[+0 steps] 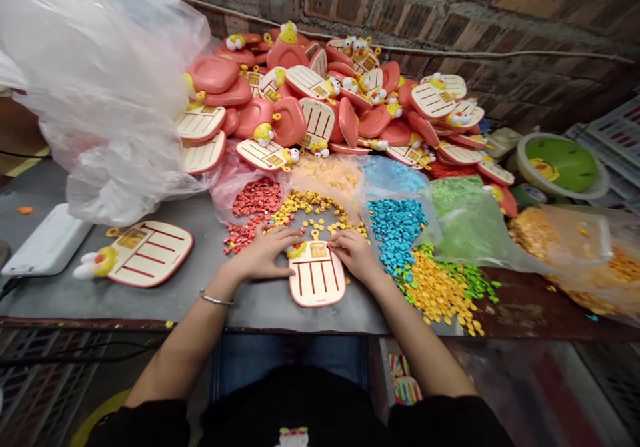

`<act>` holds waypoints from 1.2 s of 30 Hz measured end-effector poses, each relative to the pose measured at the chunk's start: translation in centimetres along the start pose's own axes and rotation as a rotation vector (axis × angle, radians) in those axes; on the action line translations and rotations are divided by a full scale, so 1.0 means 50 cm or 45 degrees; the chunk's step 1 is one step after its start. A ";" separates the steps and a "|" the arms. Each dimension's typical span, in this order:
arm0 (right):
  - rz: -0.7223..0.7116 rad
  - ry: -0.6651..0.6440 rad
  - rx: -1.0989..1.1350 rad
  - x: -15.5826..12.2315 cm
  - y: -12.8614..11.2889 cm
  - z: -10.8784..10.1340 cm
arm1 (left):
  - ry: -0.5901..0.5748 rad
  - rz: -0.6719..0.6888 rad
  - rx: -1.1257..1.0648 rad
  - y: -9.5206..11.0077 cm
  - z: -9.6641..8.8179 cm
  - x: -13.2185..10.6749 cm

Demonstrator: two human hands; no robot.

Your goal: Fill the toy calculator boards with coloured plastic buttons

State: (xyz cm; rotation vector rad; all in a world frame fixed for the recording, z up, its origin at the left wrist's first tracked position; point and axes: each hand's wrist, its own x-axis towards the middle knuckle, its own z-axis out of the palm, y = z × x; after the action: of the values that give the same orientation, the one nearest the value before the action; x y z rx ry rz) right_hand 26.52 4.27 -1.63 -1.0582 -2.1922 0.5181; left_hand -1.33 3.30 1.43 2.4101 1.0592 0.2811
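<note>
On the table (175,294), left hand (263,254) and right hand (355,255) rest open fingers on a striped plastic board (317,280).

Heap of coral-pink toy boards (295,100) with cream faces and yellow chick heads, along the far edge of the grey tabletop (165,294), before a brick wall (450,7). Far left corner: crumpled clear plastic sheeting (100,87). Near the left edge: a flat white box (47,240) and a single board (145,254), face up. Middle: loose red pieces (253,197) and blue pieces (395,230) over plastic bags. Right side: yellow and green pieces (440,287), with a round green-and-white tub (560,164) toward the far corner.
</note>
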 end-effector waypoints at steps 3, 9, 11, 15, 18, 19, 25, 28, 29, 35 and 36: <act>-0.053 -0.018 -0.070 0.004 -0.004 0.002 | -0.038 -0.006 0.008 0.000 0.005 -0.004; -0.108 -0.093 -0.089 -0.001 -0.010 0.006 | -0.039 -0.048 0.072 0.007 0.017 -0.002; -0.069 -0.100 -0.069 -0.012 -0.013 0.001 | -0.039 -0.046 0.091 0.007 0.018 -0.001; -0.006 -0.173 0.063 -0.037 -0.024 -0.012 | -0.040 -0.047 0.124 0.007 0.019 0.001; 0.065 -0.160 0.181 -0.037 -0.041 0.002 | -0.051 -0.036 0.134 0.006 0.021 0.002; 0.088 -0.145 0.211 -0.031 -0.048 0.013 | -0.052 -0.032 0.136 0.006 0.022 0.002; 0.082 -0.223 0.381 0.013 -0.093 0.076 | -0.041 -0.014 0.160 0.006 0.026 0.002; 0.037 -0.466 0.539 0.013 -0.101 0.059 | -0.029 -0.018 0.187 0.008 0.022 0.002; 0.015 -0.581 0.606 0.013 -0.100 0.049 | -0.025 -0.022 0.198 0.009 0.020 0.001; 0.164 -0.249 0.457 0.081 -0.050 0.017 | -0.013 -0.069 0.226 0.009 0.007 -0.007; 0.130 -0.211 0.327 0.102 -0.038 0.023 | -0.014 -0.069 0.218 0.010 0.006 -0.008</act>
State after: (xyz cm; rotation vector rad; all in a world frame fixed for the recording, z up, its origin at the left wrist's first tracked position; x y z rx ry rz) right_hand 22.31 7.12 0.58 -1.0209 -2.1467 0.9360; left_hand -1.20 2.61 1.43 2.5250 1.1847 0.1649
